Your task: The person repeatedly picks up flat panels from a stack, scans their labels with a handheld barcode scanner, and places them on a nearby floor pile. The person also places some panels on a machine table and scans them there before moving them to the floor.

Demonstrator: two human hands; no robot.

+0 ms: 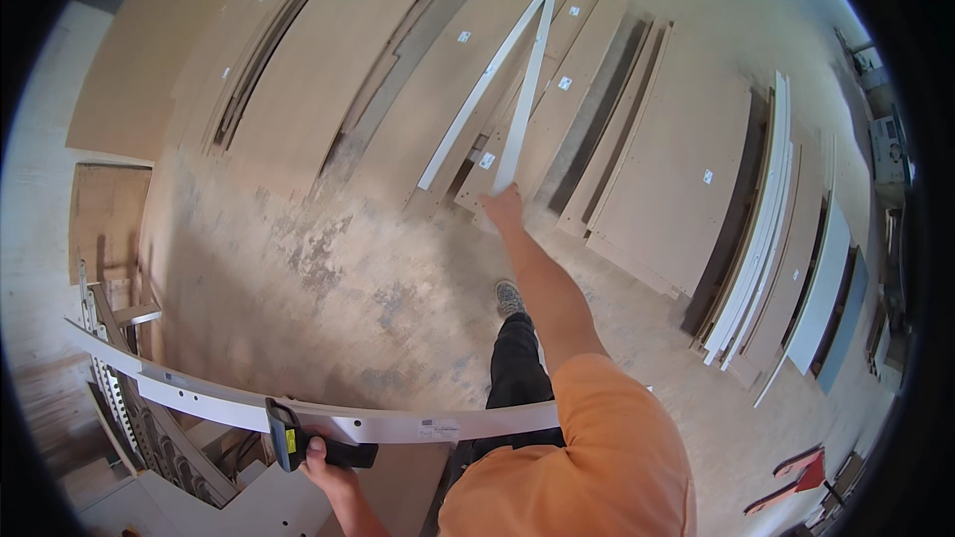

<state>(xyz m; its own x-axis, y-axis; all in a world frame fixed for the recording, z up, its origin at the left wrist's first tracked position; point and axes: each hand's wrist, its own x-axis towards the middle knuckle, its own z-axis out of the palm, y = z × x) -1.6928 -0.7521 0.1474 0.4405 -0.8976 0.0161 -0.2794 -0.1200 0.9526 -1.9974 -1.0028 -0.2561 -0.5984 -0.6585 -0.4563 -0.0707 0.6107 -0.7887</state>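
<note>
My right hand (504, 205) reaches forward, its fingers closed on the near end of a narrow white strip (523, 104). That strip slants away over brown panels (587, 89), its far end close to a second white strip (479, 97). At the lower left, my left hand (328, 469) grips the handle of a dark handheld scanner (286, 435) with a yellow label. The scanner's head is against or just in front of a long white board (398, 426) with holes and a small label, which runs across in front of my body.
Large brown panels (298, 70) lie in rows with small white labels. White boards (766, 229) are stacked at the right. Metal rails (149, 418) and board pieces stand at the left. A red tool-like object (796, 477) lies lower right. My foot (508, 298) is on the worn floor.
</note>
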